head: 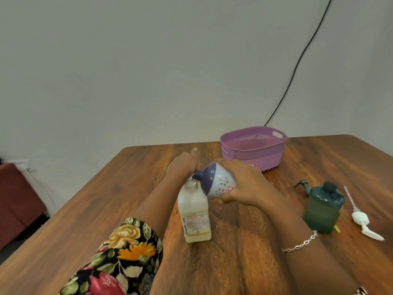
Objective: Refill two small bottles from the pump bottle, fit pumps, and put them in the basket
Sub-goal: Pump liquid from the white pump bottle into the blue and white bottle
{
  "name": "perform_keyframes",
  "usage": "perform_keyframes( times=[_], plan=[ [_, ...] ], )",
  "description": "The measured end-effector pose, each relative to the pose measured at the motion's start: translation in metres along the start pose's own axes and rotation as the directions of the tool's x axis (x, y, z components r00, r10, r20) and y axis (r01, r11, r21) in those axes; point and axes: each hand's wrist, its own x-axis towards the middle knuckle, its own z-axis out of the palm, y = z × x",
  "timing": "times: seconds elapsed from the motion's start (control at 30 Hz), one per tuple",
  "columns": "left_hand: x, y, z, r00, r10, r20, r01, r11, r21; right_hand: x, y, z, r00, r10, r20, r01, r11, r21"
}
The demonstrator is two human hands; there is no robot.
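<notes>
A: Hands?
B: Left hand (182, 165) laid over pump bottle (194, 211) head, grip not discernible. Right hand (244, 184) clamped on white bottle (219, 182), tilted, neck held at spout.
A: Basket (253, 150)?
B: Placed behind, on tabletop (106, 209).

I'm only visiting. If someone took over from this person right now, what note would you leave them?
Left hand: on top of the pump bottle, fingers hidden.
Right hand: grips the white bottle, tilted, neck at the nozzle.
Green bottle stands at right; dark pump and white pump lie loose near it.
Basket: nothing visible inside.
Done: no pump fitted yet.
Left: finish filling, fit pumps, basket both.
</notes>
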Motion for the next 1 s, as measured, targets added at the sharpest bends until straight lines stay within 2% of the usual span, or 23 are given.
perform_keyframes(
  times=[0.2, 0.43, 0.7, 0.9, 1.0],
  plan=[
    [-0.001, 0.013, -0.013, 0.994, 0.074, 0.075, -0.070, 0.996, -0.049, 0.003, -0.001, -0.006, 0.999, -0.009, -0.038, 0.011, 0.999, 0.051],
    [0.005, 0.001, 0.001, 0.996, -0.032, 0.080, 0.036, 0.998, -0.045, 0.001, 0.003, 0.004, 1.000, -0.012, -0.007, 0.013, 0.997, 0.070],
    [0.005, 0.008, -0.009, 0.999, 0.031, 0.016, -0.030, 0.996, -0.082, 0.002, -0.001, -0.005, 0.999, -0.026, -0.037, 0.028, 0.997, 0.070],
    [-0.001, 0.007, -0.003, 0.998, -0.060, 0.030, 0.063, 0.992, -0.110, 0.002, -0.002, -0.008, 1.000, 0.003, 0.013, -0.002, 1.000, -0.011],
    [-0.001, -0.002, 0.000, 0.998, -0.062, 0.016, 0.063, 0.994, -0.090, 0.002, -0.003, -0.003, 0.999, 0.011, 0.040, -0.011, 1.000, -0.001]
  ],
)
